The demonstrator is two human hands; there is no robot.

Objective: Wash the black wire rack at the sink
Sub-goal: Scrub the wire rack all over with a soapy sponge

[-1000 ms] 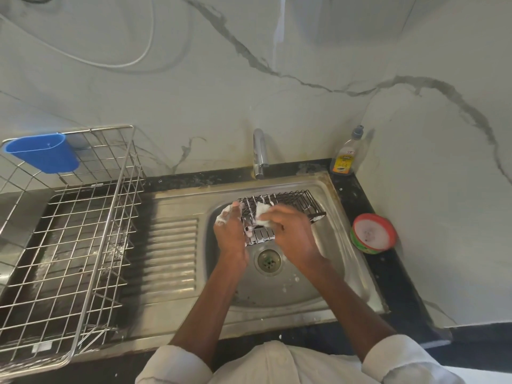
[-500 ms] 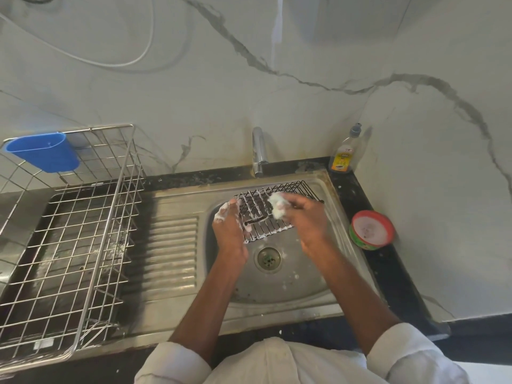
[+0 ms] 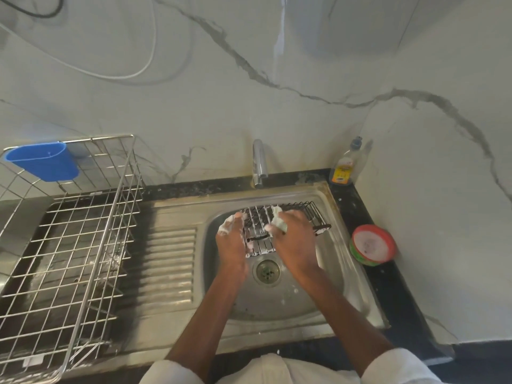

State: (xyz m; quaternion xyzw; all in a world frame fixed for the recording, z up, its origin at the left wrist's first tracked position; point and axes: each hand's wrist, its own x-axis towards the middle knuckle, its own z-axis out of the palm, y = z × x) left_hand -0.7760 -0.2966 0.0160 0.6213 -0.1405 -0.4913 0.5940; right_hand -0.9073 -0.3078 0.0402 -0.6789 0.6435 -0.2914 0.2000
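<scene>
The rack [image 3: 285,225] sits tilted in the sink [image 3: 327,286], its far edge near the back wall of the basin and its near edge above the drain [image 3: 268,270]. The left hand [image 3: 231,245] grips the rack's left edge with curled, soapy fingers. The right hand [image 3: 295,242] pinches a foamy white scrubber [image 3: 278,221] and presses it onto the wires near the rack's middle. No water shows at the tap [image 3: 259,162].

Step in hand, as judged: soaping the wires.

- Hold the rack firmly with the left hand so that it does not slide on the wet steel.
- Run the scrubber along the wires, then across them, to reach the crossings.
- Work toward the right end, where dark wire shows less foam.
- Turn the rack over to scrub the underside.
- Take more soap from the red tub [image 3: 372,245] on the tabletop [image 3: 388,295] if the foam thins.
</scene>
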